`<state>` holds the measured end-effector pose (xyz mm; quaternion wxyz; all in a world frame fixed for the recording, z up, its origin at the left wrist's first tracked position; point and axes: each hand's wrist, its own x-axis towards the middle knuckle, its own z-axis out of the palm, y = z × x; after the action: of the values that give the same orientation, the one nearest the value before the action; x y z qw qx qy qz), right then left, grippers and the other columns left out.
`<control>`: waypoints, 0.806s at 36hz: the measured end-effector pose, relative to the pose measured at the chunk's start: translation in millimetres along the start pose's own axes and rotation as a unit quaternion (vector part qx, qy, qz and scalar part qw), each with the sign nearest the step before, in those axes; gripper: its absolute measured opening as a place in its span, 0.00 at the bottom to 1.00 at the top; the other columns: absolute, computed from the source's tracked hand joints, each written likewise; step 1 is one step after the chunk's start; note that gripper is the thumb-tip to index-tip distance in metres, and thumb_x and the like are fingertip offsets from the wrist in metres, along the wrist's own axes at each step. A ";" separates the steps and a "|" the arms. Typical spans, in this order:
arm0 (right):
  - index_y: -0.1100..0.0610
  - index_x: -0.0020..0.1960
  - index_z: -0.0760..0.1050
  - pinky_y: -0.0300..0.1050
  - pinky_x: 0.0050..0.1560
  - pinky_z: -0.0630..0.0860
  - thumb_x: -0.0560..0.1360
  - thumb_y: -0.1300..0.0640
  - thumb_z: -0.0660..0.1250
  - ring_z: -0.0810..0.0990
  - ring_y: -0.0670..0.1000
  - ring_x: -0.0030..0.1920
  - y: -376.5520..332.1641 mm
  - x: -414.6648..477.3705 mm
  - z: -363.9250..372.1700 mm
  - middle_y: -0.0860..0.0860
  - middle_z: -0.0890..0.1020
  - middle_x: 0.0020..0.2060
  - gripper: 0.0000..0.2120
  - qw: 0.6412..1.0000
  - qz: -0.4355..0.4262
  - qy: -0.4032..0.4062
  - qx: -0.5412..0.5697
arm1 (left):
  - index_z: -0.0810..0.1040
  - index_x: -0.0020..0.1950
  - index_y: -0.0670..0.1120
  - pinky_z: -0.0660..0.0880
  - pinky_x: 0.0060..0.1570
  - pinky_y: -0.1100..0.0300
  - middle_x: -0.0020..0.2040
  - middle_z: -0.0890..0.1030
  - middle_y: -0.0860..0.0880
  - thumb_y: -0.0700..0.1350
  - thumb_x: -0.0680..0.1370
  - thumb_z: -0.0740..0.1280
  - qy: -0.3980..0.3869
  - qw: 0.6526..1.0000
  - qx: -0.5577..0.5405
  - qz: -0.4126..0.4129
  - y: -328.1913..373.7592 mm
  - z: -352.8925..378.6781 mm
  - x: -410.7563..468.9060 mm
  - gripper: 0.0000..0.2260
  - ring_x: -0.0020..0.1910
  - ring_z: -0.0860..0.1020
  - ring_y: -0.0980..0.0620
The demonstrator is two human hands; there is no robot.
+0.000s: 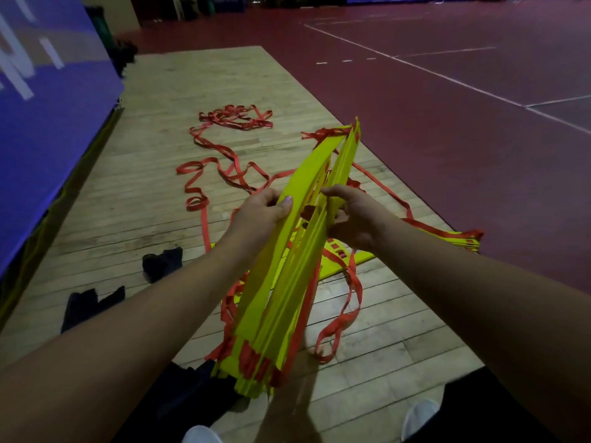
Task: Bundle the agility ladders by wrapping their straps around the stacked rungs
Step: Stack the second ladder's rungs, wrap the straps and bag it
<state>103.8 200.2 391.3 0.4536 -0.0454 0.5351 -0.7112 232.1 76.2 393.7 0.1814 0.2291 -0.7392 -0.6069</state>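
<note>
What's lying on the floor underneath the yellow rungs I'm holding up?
Red straps and another yellow rung pile lie on the wooden floor; the held stack hides part of that pile.

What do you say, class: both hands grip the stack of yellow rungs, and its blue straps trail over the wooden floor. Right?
One slip: the straps are red, not blue, as the head view shows. The left hand and right hand do grip the stack of yellow rungs, and the straps trail over the wooden floor.

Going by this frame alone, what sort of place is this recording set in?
Probably an indoor sports hall: a dark red court floor with painted white lines, a strip of wooden flooring, and yellow agility-ladder rungs with red straps.
</note>
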 end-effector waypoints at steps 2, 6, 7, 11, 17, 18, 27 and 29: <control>0.64 0.61 0.72 0.58 0.54 0.79 0.78 0.59 0.62 0.83 0.60 0.43 -1.1 -1.6 2.7 0.61 0.82 0.41 0.14 0.998 -0.005 0.005 0.060 | 0.78 0.52 0.36 0.71 0.44 0.51 0.42 0.77 0.40 0.45 0.81 0.67 -0.033 0.997 0.060 0.029 0.8 0.2 -0.4 0.11 0.40 0.75 0.46; 0.62 0.40 0.79 0.56 0.52 0.78 0.78 0.51 0.63 0.81 0.59 0.40 4.6 1.0 10.7 0.58 0.81 0.33 0.17 0.991 -0.021 0.034 0.126 | 0.78 0.49 0.39 0.71 0.38 0.48 0.41 0.77 0.37 0.54 0.78 0.68 -0.065 0.979 0.170 0.092 2.7 4.1 -4.7 0.17 0.37 0.74 0.48; 0.61 0.39 0.79 0.55 0.50 0.78 0.79 0.48 0.63 0.81 0.58 0.39 5.4 2.1 12.5 0.57 0.81 0.33 0.18 0.991 -0.026 0.042 0.128 | 0.77 0.47 0.40 0.70 0.38 0.50 0.39 0.77 0.39 0.54 0.79 0.68 -0.064 0.973 0.195 0.110 3.8 5.0 -4.5 0.16 0.36 0.73 0.50; 0.59 0.44 0.77 0.47 0.38 0.76 0.80 0.38 0.62 0.81 0.52 0.28 1.5 -1.4 16.5 0.53 0.80 0.29 0.24 0.989 -0.034 0.044 0.134 | 0.72 0.39 0.49 0.65 0.33 0.60 0.34 0.72 0.52 0.54 0.80 0.66 -0.091 0.951 0.274 0.113 5.2 8.9 -6.0 0.13 0.33 0.70 0.56; 0.62 0.55 0.77 0.39 0.24 0.73 0.77 0.52 0.72 0.75 0.50 0.24 4.6 -4.4 25.1 0.53 0.75 0.29 0.14 0.991 -0.026 0.061 -0.117 | 0.78 0.42 0.45 0.70 0.37 0.55 0.34 0.76 0.50 0.57 0.80 0.64 -0.125 0.908 0.388 0.102 -0.6 10.1 -9.7 0.16 0.36 0.75 0.50; 0.62 0.53 0.78 0.38 0.24 0.72 0.76 0.58 0.71 0.75 0.49 0.24 4.1 -3.0 24.1 0.54 0.75 0.31 0.09 0.984 -0.024 0.081 -0.155 | 0.78 0.42 0.44 0.72 0.37 0.54 0.35 0.77 0.48 0.56 0.81 0.64 -0.120 0.915 0.373 0.099 2.2 7.3 -10.1 0.17 0.35 0.76 0.50; 0.66 0.52 0.78 0.45 0.34 0.81 0.78 0.63 0.67 0.80 0.55 0.36 -7.8 -7.6 27.0 0.59 0.79 0.39 0.06 0.962 -0.059 0.043 -0.264 | 0.77 0.53 0.41 0.75 0.42 0.58 0.42 0.77 0.45 0.54 0.82 0.64 -0.010 0.979 0.067 -0.194 -47.3 -13.0 18.4 0.16 0.38 0.78 0.51; 0.67 0.58 0.78 0.47 0.35 0.82 0.78 0.63 0.68 0.81 0.58 0.40 -9.5 -10.5 30.0 0.60 0.81 0.42 0.11 0.964 -0.061 0.018 -0.258 | 0.74 0.63 0.40 0.74 0.52 0.51 0.55 0.78 0.42 0.63 0.79 0.64 0.015 0.960 -0.022 -0.278 -65.5 -8.7 21.1 0.27 0.50 0.77 0.47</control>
<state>120.7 186.1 416.0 0.3725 -0.1811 0.7045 -0.5763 227.2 47.0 331.1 0.0212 0.4308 -0.6300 -0.6458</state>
